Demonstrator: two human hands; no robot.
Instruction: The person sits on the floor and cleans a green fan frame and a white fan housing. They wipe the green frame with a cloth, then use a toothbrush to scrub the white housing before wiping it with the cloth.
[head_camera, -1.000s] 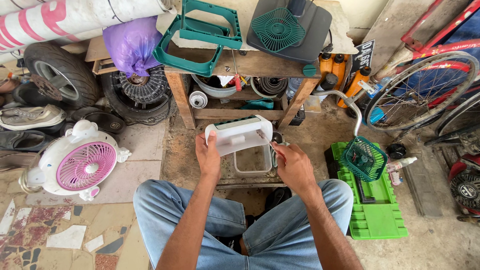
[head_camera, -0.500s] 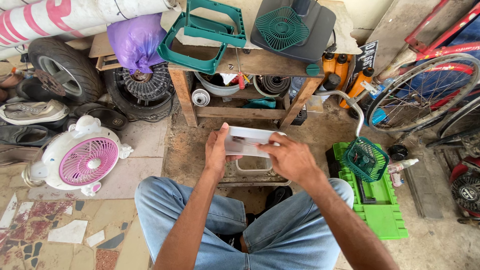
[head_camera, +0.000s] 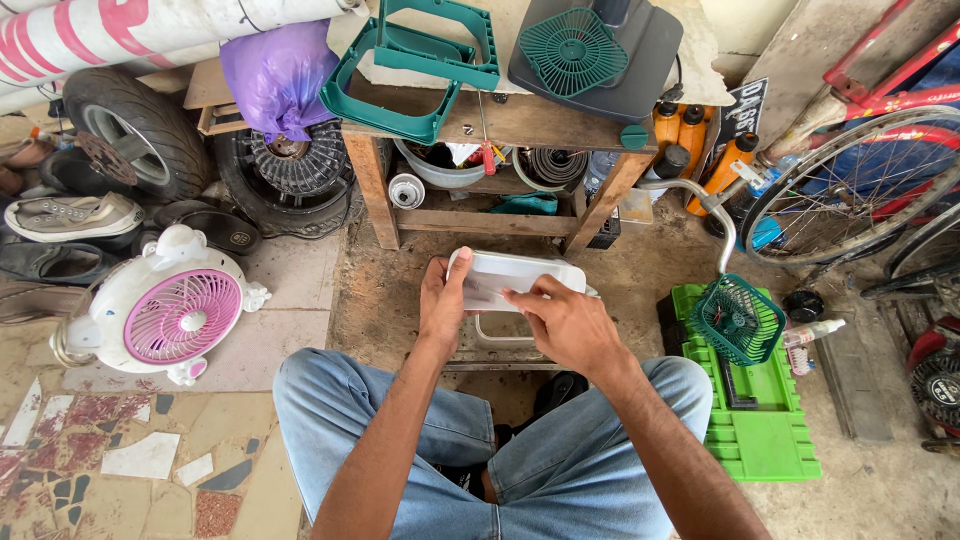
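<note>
Centrally, a seated person holds a white plastic housing (head_camera: 515, 277) above the knees, in front of a wooden table (head_camera: 500, 125). Left hand (head_camera: 443, 305): its grip is closed on the housing's left end, thumb on the upper face and fingers wrapped under. Right hand (head_camera: 562, 322): it lies across the right part of the housing, fingers curled and pressed on the white surface; whether it also pinches a small tool cannot be told, since the fingers hide that spot. Below the housing a clear plastic tub (head_camera: 500, 332) stands on the floor, mostly hidden. On the table lie two teal square frames (head_camera: 410, 70) and a grey fan base (head_camera: 610, 50) carrying a teal grille (head_camera: 572, 50). To the right, a green toolbox (head_camera: 755, 420) lies on the floor with a teal fan cage (head_camera: 738, 318) on it; a bicycle wheel (head_camera: 850, 175) stands beyond. To the left, a small white fan with a pink grille (head_camera: 165, 315) rests on the tiled floor, near tyres (head_camera: 130, 135) and shoes (head_camera: 70, 215). Judged from this pose, the handling goes best if the left hand keeps the housing steady and level over the tub, so that loose parts drop into it, while the right hand works with light, even pressure and avoids flexing the thin plastic.
</note>
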